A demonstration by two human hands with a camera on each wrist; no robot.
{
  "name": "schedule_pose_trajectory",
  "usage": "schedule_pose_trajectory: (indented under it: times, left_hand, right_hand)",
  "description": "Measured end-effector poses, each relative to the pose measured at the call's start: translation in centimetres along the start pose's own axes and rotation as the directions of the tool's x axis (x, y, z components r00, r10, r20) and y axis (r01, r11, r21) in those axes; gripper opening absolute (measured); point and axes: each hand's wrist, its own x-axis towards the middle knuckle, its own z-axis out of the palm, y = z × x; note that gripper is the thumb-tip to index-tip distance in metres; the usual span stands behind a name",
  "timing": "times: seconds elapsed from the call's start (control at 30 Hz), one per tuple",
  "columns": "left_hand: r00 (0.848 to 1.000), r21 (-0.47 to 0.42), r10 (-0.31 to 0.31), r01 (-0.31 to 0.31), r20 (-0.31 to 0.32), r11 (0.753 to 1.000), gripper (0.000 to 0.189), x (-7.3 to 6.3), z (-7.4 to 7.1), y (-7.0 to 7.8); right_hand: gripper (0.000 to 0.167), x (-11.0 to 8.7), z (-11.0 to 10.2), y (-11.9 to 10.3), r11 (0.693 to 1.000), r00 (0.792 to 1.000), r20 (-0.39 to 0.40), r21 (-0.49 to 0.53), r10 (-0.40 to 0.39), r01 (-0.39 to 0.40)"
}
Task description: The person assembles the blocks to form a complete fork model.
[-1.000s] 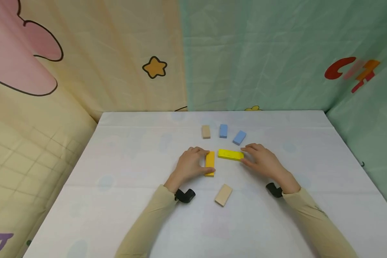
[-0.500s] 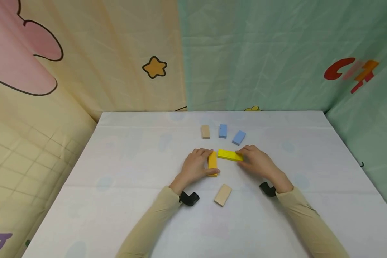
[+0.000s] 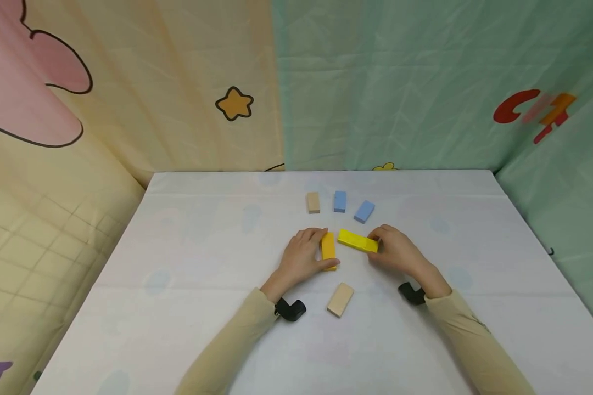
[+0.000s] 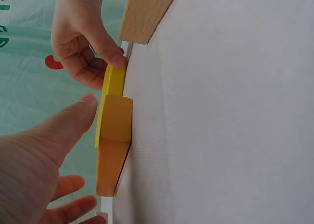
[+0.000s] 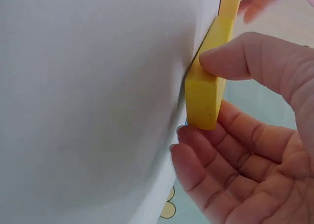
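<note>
In the head view an orange block (image 3: 328, 251) lies at mid-table, pointing away from me. My left hand (image 3: 301, 252) is at its left side, thumb near the close end and index finger near the far end. The left wrist view shows the thumb (image 4: 73, 121) and spread fingers standing off the orange block. A long yellow block (image 3: 357, 241) lies just right of it, slightly slanted. My right hand (image 3: 395, 249) pinches its right end, thumb (image 5: 230, 57) on the near side and fingers behind, as the right wrist view shows.
Farther back lie a small wooden block (image 3: 313, 202) and two blue blocks (image 3: 340, 201). Closer to me is a larger wooden block (image 3: 340, 299), between the forearms. A white cloth covers the table (image 3: 178, 247); printed curtains (image 3: 400, 82) stand behind it.
My left hand and the orange block have shifted right. My right hand has closed on the yellow block's right end, and that block has turned slightly and moved a little right.
</note>
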Motion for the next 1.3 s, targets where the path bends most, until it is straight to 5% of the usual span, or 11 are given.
schedule_pose_trajectory:
  times: [0.3, 0.6, 0.93, 1.3]
  left_hand:
    - [0.992, -0.010, 0.086, -0.085, 0.090, 0.996, 0.068, -1.0, -0.6, -0.4]
    - [0.990, 0.013, 0.138, -0.139, 0.036, 0.990, 0.066, -0.5, 0.2, -0.2]
    - [0.988, -0.160, 0.136, -0.145, -0.067, 0.976, 0.066, -0.5, 1.6, -1.6]
    - [0.986, -0.182, 0.144, -0.157, -0.082, 0.971, 0.064, -0.3, 1.9, -1.7]
  right_hand:
    - [0.034, 0.1, -0.3, 0.2, 0.998, 0.997, -0.067, 0.046, -0.036, 0.040]
    - [0.035, 1.8, -0.3, -0.5, 0.994, 0.994, -0.097, 0.091, -0.056, 0.065]
    - [0.033, 4.7, 0.5, -1.3, 0.985, 0.990, -0.062, 0.110, -0.128, 0.135]
    - [0.032, 6.7, 1.5, -1.5, 0.991, 0.994, 0.003, 0.085, -0.109, 0.108]
